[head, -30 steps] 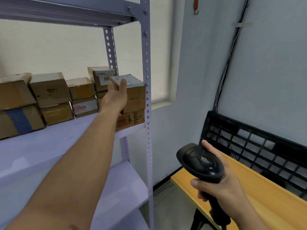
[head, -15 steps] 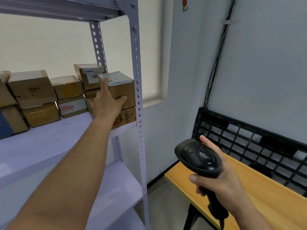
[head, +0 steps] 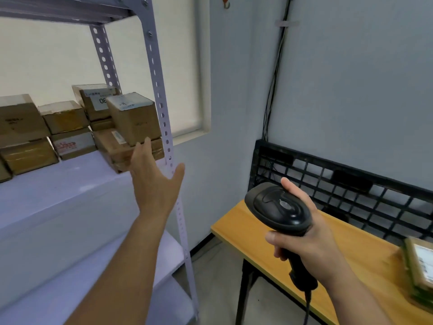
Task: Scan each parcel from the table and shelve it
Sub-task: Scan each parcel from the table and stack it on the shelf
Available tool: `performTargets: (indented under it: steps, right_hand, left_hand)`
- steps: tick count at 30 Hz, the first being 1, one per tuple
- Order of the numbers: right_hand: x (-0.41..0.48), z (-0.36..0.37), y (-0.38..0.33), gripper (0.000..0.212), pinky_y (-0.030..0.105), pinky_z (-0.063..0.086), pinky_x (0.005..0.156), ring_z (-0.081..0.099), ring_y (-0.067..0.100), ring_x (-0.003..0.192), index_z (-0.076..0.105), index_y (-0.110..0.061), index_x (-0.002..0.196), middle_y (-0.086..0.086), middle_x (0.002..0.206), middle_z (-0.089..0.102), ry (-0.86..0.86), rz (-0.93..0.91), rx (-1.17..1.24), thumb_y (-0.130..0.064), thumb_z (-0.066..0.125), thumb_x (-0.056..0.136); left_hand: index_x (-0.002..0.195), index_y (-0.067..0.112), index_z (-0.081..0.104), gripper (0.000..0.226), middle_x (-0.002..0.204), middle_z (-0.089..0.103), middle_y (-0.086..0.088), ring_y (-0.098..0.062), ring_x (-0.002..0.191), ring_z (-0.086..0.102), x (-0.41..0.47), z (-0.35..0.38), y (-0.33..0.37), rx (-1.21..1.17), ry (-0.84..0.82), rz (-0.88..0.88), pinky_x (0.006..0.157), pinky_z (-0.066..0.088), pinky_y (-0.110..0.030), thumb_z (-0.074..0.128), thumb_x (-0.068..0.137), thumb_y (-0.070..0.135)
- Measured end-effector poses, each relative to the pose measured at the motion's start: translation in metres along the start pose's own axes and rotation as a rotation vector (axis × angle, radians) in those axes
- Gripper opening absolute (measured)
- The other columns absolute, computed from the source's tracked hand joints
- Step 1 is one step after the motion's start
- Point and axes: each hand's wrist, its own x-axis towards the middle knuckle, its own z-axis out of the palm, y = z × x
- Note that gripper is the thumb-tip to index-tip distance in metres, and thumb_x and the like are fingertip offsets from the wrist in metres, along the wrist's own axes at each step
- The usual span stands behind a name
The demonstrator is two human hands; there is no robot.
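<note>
**Left hand lets go of the shelved parcel**

The left hand (head: pixel 157 184) has come off the top parcel (head: pixel 134 118), which it was touching half a second ago. It now hangs in front of the shelf (head: pixel 58 191) near the middle of the view, apart from the boxes. It is open, with the fingers straight and the thumb spread toward 3 o'clock.

The parcel stands at about 10 o'clock, at the shelf's right end. It rests on a flatter box (head: pixel 117 148) and sits just beside the perforated upright post (head: pixel 159 90). Its white label faces up. Behind it, toward 11 o'clock, is a labelled box (head: pixel 96 102) with large printed digits. Further along, at 9 o'clock, more cartons (head: pixel 65 118) are stacked two high in a row along the back of the shelf.

At about 4 o'clock the right hand (head: pixel 311 240) grips the black scanner (head: pixel 278 207). Its fingers are wrapped round the handle, its thumb lies beside the head, and the cord runs down out of view. Below it is the yellow table (head: pixel 246 231).

At the table's right edge, near 4 o'clock, lies another parcel (head: pixel 419 266), blurred, with a pale label on top. A black lattice crate (head: pixel 351 181) stands along the back of the table against the wall at 3 o'clock. What it holds cannot be made out. Dark cables (head: pixel 274 90) run down the wall behind it from 1 o'clock.
</note>
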Motion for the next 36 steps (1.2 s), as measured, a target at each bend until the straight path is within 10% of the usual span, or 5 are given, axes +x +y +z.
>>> performTargets:
  steps: [18, 30, 36]
  right_hand:
    - [-0.193, -0.153, 0.007, 0.097, 0.023, 0.054, 0.055, 0.066, 0.003, 0.072, 0.042, -0.045, 0.139, -0.014, 0.118, 0.064, 0.288, 0.061, -0.085, -0.012, 0.085, 0.059]
    - [-0.299, -0.255, 0.003, 0.095, 0.030, 0.052, 0.047, 0.060, 0.017, 0.052, 0.042, -0.047, 0.134, -0.017, 0.109, 0.066, 0.494, 0.113, -0.160, 0.009, 0.081, 0.069]
    - [-0.317, -0.284, 0.005, 0.092, 0.032, 0.052, 0.048, 0.061, 0.028, 0.052, 0.041, -0.061, 0.130, -0.004, 0.109, 0.068, 0.565, 0.123, -0.152, -0.013, 0.083, 0.064]
  left_hand:
    - [0.149, 0.027, 0.025, 0.076, 0.156, 0.023, 0.007, -0.009, 0.142, 0.018, -0.307, 0.079, 0.138, -0.151, -0.764, 0.130, 0.110, 0.018, -0.025, 0.065, 0.087, 0.042]
    - [0.151, 0.029, 0.018, 0.075, 0.157, 0.018, 0.010, -0.008, 0.143, 0.015, -0.416, 0.116, 0.231, -0.230, -1.013, 0.214, 0.113, 0.017, -0.025, 0.059, 0.090, 0.045]
    - [0.150, 0.030, 0.018, 0.074, 0.156, 0.020, 0.011, -0.006, 0.142, 0.017, -0.431, 0.132, 0.258, -0.266, -1.056, 0.259, 0.112, 0.020, -0.026, 0.058, 0.090, 0.045]
